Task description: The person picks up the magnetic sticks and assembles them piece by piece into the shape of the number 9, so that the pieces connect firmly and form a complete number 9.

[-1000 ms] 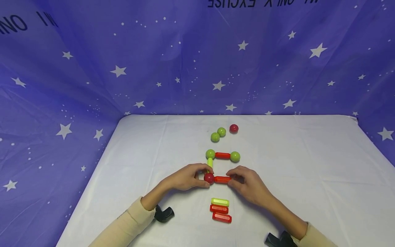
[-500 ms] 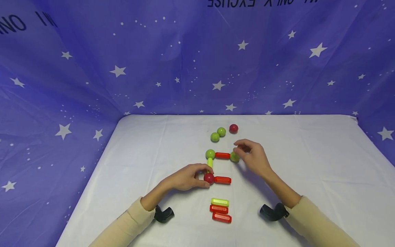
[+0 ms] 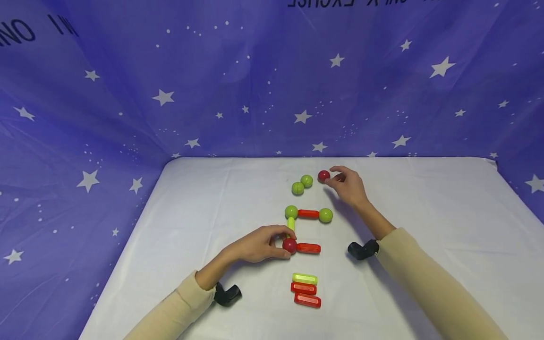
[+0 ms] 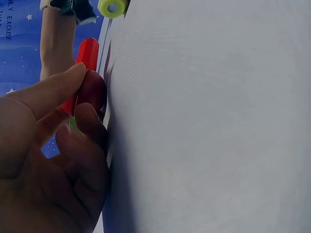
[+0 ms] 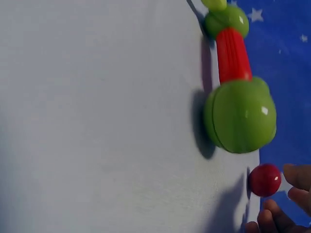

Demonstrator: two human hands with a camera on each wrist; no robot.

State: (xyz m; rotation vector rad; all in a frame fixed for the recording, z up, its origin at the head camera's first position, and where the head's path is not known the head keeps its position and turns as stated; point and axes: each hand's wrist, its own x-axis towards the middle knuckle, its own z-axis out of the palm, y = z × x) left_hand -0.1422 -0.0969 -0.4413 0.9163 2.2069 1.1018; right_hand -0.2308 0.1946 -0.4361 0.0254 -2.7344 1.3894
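In the head view, my left hand pinches a red ball between thumb and fingers. A red rod sticks out of that ball to the right, its far end bare. A yellow-green rod runs from it up to a green ball. From there a second red rod leads to another green ball. My right hand is at a loose red ball near the back, thumb and fingers spread beside it. The right wrist view shows a gap between fingertips and this ball.
Two loose green balls lie left of the far red ball. Nearer the front, a yellow-green rod and two red rods lie in a stack of rows. A starry purple cloth hangs behind the white table.
My right hand has let go of the red rod beside the held ball and moved away over the right green ball to the loose red ball. My left hand has kept its hold.
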